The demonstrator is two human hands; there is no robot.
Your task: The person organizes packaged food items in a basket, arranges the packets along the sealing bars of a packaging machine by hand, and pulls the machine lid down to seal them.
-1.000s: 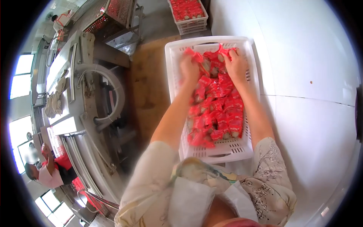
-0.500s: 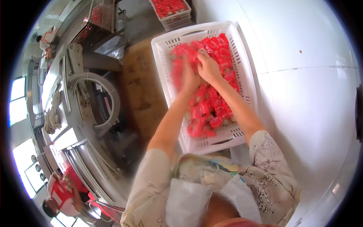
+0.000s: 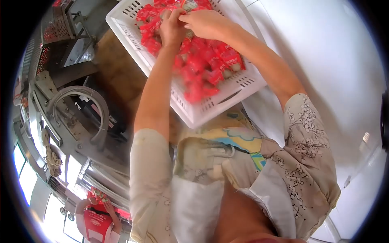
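Observation:
A white plastic crate (image 3: pixel 139 60) with slotted sides holds many small red plastic packets (image 3: pixel 227 54), some showing pale contents. Toward the crate's far end, my left hand (image 3: pixel 172 30) is over the packets with its fingers bent and closed. Close against it from the right, my right hand (image 3: pixel 202 23) is closed too, its fingertips meeting the left fingers in a pinch. What lies between the fingers is hidden. Just beyond both hands shows a packet with a pale greenish patch (image 3: pixel 189 5).
A white tiled surface (image 3: pixel 316 60) runs along the right. On the left stand metal machinery with a coiled hose (image 3: pixel 103 109) and a perforated metal bin (image 3: pixel 56 26). Brown cardboard (image 3: pixel 117 77) lies beside the crate. A person in a red apron (image 3: pixel 97 222) is at lower left.
My view has shifted, so the crate appears higher and further left. My left hand, blurred and apart before, is now against the right one with its fingers closed.

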